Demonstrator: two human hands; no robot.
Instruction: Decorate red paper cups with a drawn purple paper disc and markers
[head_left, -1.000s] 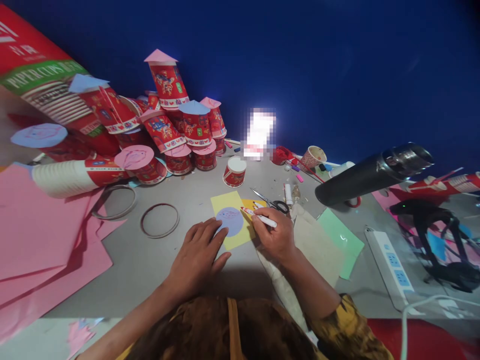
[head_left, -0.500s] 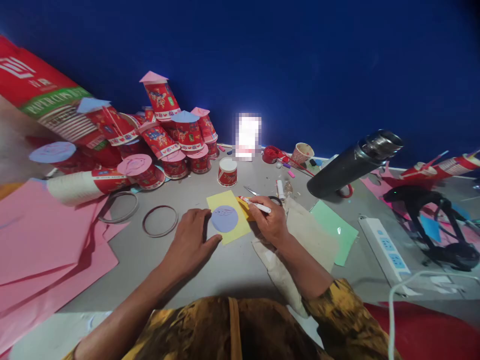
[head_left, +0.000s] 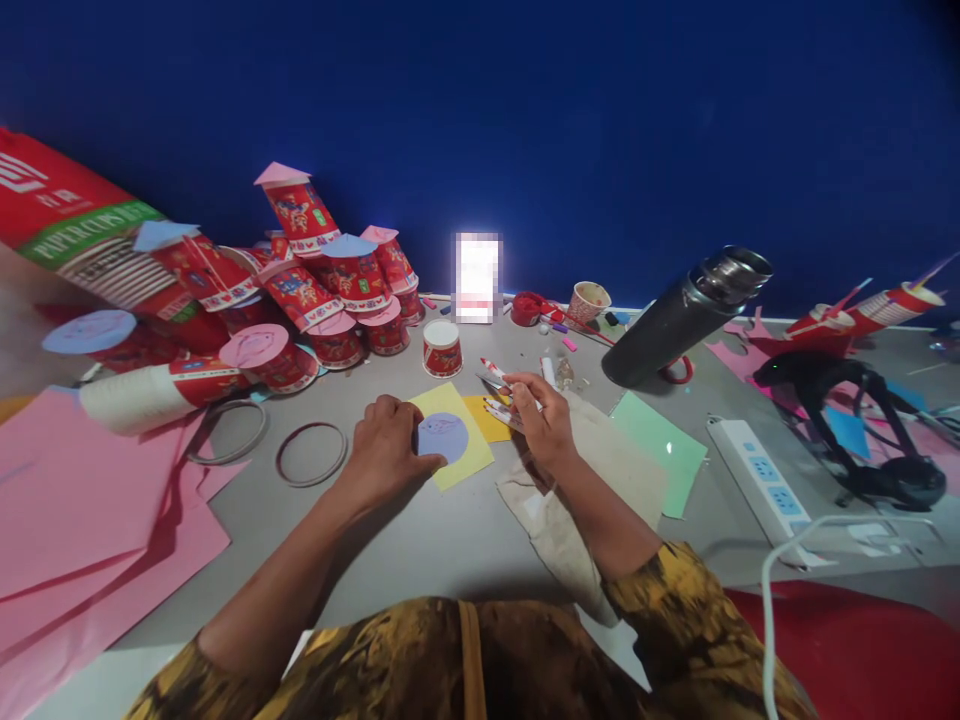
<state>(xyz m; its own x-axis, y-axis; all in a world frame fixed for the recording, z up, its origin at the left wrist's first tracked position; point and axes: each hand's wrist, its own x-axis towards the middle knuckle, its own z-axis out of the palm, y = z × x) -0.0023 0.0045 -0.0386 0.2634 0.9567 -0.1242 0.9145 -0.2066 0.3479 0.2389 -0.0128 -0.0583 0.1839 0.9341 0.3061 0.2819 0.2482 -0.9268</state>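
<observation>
A round blue paper disc (head_left: 445, 440) with pen drawing on its upper half lies over a yellow sheet (head_left: 474, 462). My left hand (head_left: 390, 445) holds the disc at its left edge, thumb at the bottom and fingers at the top. To the right, my right hand (head_left: 546, 420) is closed around slim white markers. One red-tipped marker (head_left: 493, 368) sticks out above, and others (head_left: 501, 410) with dark tips point left beneath the fingers. Their far ends are hidden by the hand. An orange-yellow paper piece (head_left: 480, 424) shows under them, and scissors (head_left: 491, 384) lie partly hidden behind.
Red paper cups with paper tops (head_left: 300, 290) are piled at the left; one upright cup (head_left: 442, 350) stands ahead. Pink sheets (head_left: 82, 490) and two rings (head_left: 311, 453) lie left. A cloth (head_left: 615, 455), green paper (head_left: 660, 455), dark flask (head_left: 679, 320) and power strip (head_left: 759, 485) lie right.
My left fingers have curled in over the disc's left edge. My right hand has turned and lifted slightly, and several markers now show at it instead of one. The view has shifted slightly.
</observation>
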